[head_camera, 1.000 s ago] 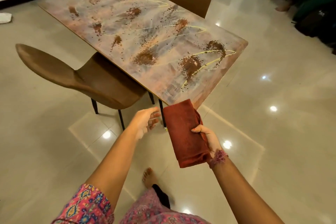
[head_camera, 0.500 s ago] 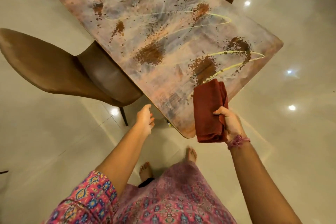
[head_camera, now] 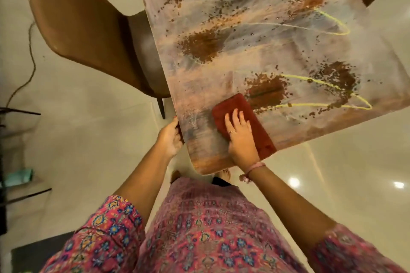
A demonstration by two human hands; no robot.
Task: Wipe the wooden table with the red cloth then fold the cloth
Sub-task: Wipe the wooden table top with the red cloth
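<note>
Head view, looking steeply down over the near corner of the wooden table point(head_camera: 255, 35). Red cloth point(head_camera: 255, 126) lies folded into a long pad flat on the tabletop, close to the near corner, its far end just short of a brown spill patch point(head_camera: 265, 91); its near end reaches the table's right-hand edge. Right hand point(head_camera: 240, 137) rests palm-down on the cloth's left half, fingers point(head_camera: 235, 118) straight and slightly spread, a ring visible on one of them. This flat, splayed posture probably serves to spread pressure across the pad so that it drags evenly rather than bunching. Left hand point(head_camera: 169, 137) grips the table's left edge near the same corner, fingers curled round the rim and mostly hidden beneath it; it likely steadies the body, or the table, against the push of the wiping arm.

Brown patches, scattered specks and thin yellow streaks point(head_camera: 328, 82) cover most of the surface beyond the cloth, so wiping appears barely begun and folding lies well ahead. Starting at the near corner allows strokes to work outward toward the soiled areas.

Brown chair point(head_camera: 88, 35) stands tucked against the table's left side. Patterned pink garment point(head_camera: 199, 228) fills the lower frame; bare toes point(head_camera: 225, 174) show under the table corner on a glossy tiled floor point(head_camera: 77, 139).
</note>
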